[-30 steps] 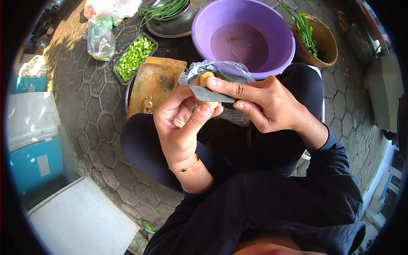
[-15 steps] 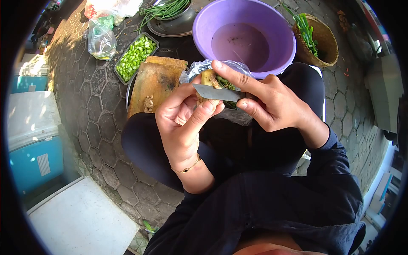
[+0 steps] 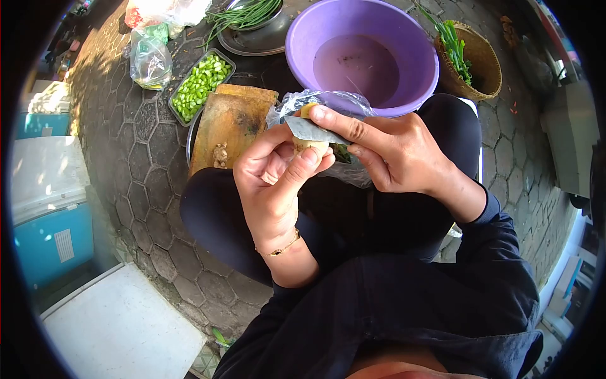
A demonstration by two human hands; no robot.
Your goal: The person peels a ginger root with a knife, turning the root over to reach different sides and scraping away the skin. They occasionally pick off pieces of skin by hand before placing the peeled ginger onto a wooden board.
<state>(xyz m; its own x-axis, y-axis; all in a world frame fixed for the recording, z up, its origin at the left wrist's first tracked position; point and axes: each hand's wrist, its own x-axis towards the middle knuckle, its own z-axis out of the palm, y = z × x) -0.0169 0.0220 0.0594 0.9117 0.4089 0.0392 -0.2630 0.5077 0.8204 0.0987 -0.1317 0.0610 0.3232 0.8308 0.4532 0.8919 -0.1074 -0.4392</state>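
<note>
My left hand [image 3: 274, 180] grips a small pale yellow root piece [image 3: 308, 146] between thumb and fingers, held up over my lap. My right hand [image 3: 391, 151] holds a knife [image 3: 306, 131], forefinger lying along the back of the grey blade, and the blade rests against the root piece. Most of the root is hidden by my fingers and the blade. Just behind both hands lies a clear plastic bag [image 3: 338, 104] with green bits inside.
A wooden chopping board [image 3: 228, 123] lies on a metal tray at my left knee. Beyond stand a tray of green beans [image 3: 199, 85], a purple basin [image 3: 361, 54], a woven basket with greens [image 3: 475, 60], a metal plate of long beans [image 3: 249, 25] and blue-white boxes [image 3: 44, 208] at left.
The knife blade slid along the root piece and tilted back up, and my right forefinger moved down onto the blade. My left hand stayed almost still.
</note>
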